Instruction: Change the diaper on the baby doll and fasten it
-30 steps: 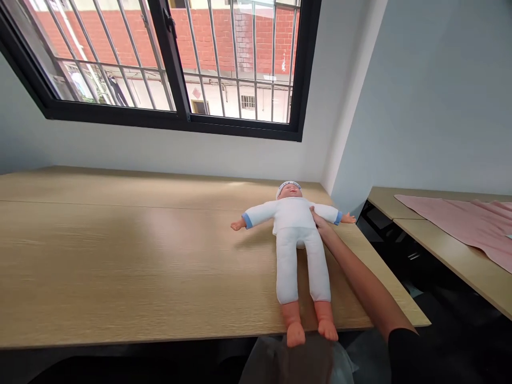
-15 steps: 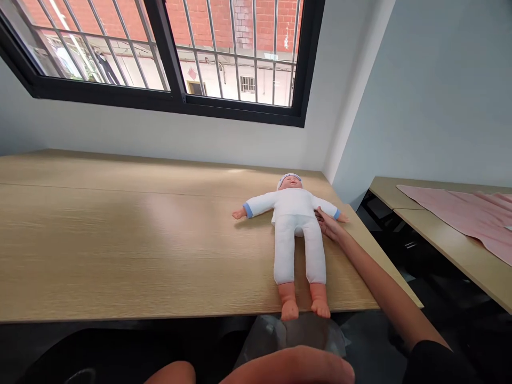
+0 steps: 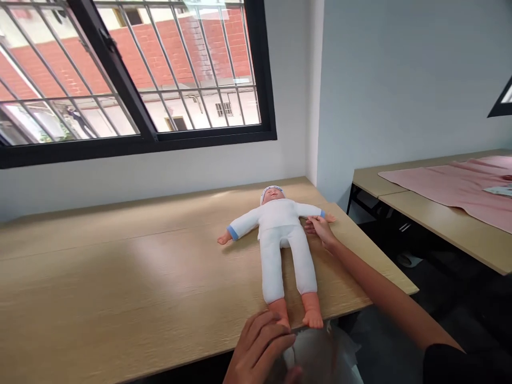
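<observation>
A baby doll [image 3: 278,213] in a white suit with blue cuffs and a patterned cap lies on its back, arms spread, on the wooden table [image 3: 140,298]. Its bare feet reach the front edge. Beside the doll's hip, just below its sleeve on the right, is my right hand [image 3: 320,230], fingers loosely bent and nothing held in them; whether it touches the suit I cannot tell. My left hand [image 3: 262,344] is at the table edge in front of the foot on the left, fingers apart and slightly curved, partly covering that foot. Clear plastic [image 3: 324,352] shows below the edge.
A second table [image 3: 452,218] stands to the right across a dark gap, with a pink cloth [image 3: 448,186] spread over it. Behind the doll are a wall [image 3: 292,106] and a barred window with a black frame [image 3: 216,140].
My left hand has risen from the bottom of the view to the doll's foot. My right hand stays by the doll's hip, its fingers more bent. The view has turned right.
</observation>
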### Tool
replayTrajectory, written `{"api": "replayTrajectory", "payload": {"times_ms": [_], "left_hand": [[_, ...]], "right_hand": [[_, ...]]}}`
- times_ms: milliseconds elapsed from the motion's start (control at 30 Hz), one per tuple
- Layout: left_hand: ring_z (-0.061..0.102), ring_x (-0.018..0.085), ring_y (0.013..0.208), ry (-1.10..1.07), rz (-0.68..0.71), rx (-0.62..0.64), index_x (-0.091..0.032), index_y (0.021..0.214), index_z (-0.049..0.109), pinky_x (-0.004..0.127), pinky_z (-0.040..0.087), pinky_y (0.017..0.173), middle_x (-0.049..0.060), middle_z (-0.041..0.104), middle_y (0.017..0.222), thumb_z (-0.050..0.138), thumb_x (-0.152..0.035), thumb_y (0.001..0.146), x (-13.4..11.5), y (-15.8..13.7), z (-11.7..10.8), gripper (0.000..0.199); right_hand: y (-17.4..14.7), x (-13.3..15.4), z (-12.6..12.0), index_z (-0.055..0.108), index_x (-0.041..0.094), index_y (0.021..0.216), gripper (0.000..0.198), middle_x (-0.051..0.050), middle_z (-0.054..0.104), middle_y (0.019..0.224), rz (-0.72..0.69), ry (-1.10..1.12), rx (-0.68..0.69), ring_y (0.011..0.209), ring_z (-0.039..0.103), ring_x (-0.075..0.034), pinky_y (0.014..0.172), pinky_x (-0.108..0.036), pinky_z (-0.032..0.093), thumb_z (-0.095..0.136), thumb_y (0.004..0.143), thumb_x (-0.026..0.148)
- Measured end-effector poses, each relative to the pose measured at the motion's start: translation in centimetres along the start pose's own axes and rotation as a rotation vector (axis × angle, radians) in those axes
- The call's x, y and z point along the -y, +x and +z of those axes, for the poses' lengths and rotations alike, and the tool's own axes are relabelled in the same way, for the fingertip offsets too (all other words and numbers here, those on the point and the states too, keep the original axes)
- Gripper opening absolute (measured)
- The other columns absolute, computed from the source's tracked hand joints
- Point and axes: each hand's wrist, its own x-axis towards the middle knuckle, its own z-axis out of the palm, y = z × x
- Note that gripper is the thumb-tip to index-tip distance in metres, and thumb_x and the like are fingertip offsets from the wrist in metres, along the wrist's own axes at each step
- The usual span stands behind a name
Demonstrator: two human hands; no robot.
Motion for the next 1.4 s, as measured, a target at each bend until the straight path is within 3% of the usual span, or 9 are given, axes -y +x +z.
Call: {"api": "replayTrajectory", "payload": {"times_ms": [100, 267, 367, 500, 600, 733, 933, 1067, 1400], "left_hand": [[0.061, 0.022, 0.108, 0.032, -0.041, 0.158, -0.020, 0.109, 0.061, 0.034, 0.054, 0.088, 0.009, 0.068, 0.103, 0.065, -0.018, 0.080, 1.4, -0.6, 0.2, 0.030], [0.054, 0.024, 0.117, 0.032, -0.209, 0.221, -0.024, 0.119, 0.055, 0.038, 0.051, 0.094, 0.009, 0.062, 0.118, 0.065, -0.023, 0.082, 1.9, -2.1, 0.6, 0.039], [0.053, 0.026, 0.118, 0.007, -0.285, 0.216, -0.026, 0.122, 0.053, 0.039, 0.053, 0.091, 0.010, 0.056, 0.122, 0.067, -0.033, 0.080, 2.0, -2.3, 1.5, 0.045], [0.051, 0.029, 0.120, -0.007, -0.412, 0.179, -0.028, 0.129, 0.048, 0.044, 0.054, 0.090, 0.013, 0.044, 0.133, 0.068, -0.042, 0.077, 2.2, -2.5, 2.7, 0.057], [0.050, 0.029, 0.120, -0.020, -0.426, 0.160, -0.030, 0.128, 0.050, 0.045, 0.053, 0.091, 0.012, 0.040, 0.134, 0.068, -0.041, 0.077, 2.1, -2.9, 3.4, 0.054], [0.053, 0.027, 0.115, -0.041, -0.413, 0.096, -0.027, 0.116, 0.058, 0.043, 0.053, 0.090, 0.011, 0.045, 0.123, 0.066, -0.032, 0.080, 1.5, -3.5, 3.9, 0.037], [0.059, 0.018, 0.101, -0.168, -0.424, 0.006, -0.022, 0.103, 0.060, 0.030, 0.055, 0.082, 0.008, 0.051, 0.108, 0.065, -0.020, 0.082, 0.7, -3.1, 3.7, 0.022], [0.060, 0.018, 0.100, -0.175, -0.427, -0.009, -0.020, 0.100, 0.059, 0.028, 0.054, 0.082, 0.007, 0.054, 0.106, 0.064, -0.018, 0.081, 0.4, -2.6, 3.2, 0.020], [0.060, 0.019, 0.102, -0.154, -0.456, -0.016, -0.021, 0.103, 0.059, 0.029, 0.054, 0.086, 0.008, 0.057, 0.108, 0.063, -0.019, 0.082, 0.0, -2.7, 3.3, 0.021]], "right_hand": [[-0.2, 0.4, -0.3, 0.055, 0.016, 0.075, 0.010, -0.001, 0.063, 0.071, -0.024, -0.043, -0.029, 0.052, 0.059, -0.009, 0.047, -0.018, 0.049, 0.055, 0.084, 0.016], [-0.2, 0.4, 0.1, 0.053, 0.017, 0.078, 0.008, -0.002, 0.062, 0.079, -0.062, -0.118, -0.011, 0.056, 0.058, -0.009, 0.051, -0.021, 0.049, 0.055, 0.084, 0.022], [-2.2, 1.3, 0.2, 0.056, 0.017, 0.082, 0.014, -0.003, 0.063, 0.085, -0.163, -0.179, 0.025, 0.063, 0.059, -0.011, 0.059, -0.024, 0.050, 0.058, 0.082, 0.030], [-9.9, 2.3, -1.3, 0.059, 0.019, 0.092, 0.024, -0.003, 0.062, 0.086, -0.467, -0.358, 0.190, 0.078, 0.061, -0.016, 0.076, -0.031, 0.051, 0.056, 0.086, 0.041], [-17.0, 1.5, -3.4, 0.062, 0.020, 0.095, 0.022, -0.006, 0.061, 0.095, -0.661, -0.614, 0.317, 0.094, 0.059, -0.020, 0.086, -0.036, 0.049, 0.060, 0.085, 0.040], [-22.7, -0.9, -4.8, 0.060, 0.025, 0.115, 0.049, -0.010, 0.053, 0.116, -0.752, -0.864, 0.326, 0.104, 0.056, -0.024, 0.088, -0.039, 0.051, 0.075, 0.072, 0.043], [-23.5, -3.6, -4.1, 0.065, 0.026, 0.103, 0.018, -0.007, 0.055, 0.108, -0.744, -0.799, 0.152, 0.105, 0.057, -0.021, 0.089, -0.036, 0.052, 0.063, 0.085, 0.029], [-23.9, -4.1, -4.0, 0.062, 0.024, 0.102, 0.017, -0.007, 0.058, 0.107, -0.711, -0.742, 0.065, 0.102, 0.059, -0.020, 0.087, -0.034, 0.052, 0.063, 0.085, 0.028], [-24.2, -4.9, -4.1, 0.060, 0.024, 0.106, 0.018, -0.007, 0.058, 0.109, -0.712, -0.757, 0.047, 0.103, 0.058, -0.020, 0.088, -0.035, 0.051, 0.059, 0.088, 0.027]]}}
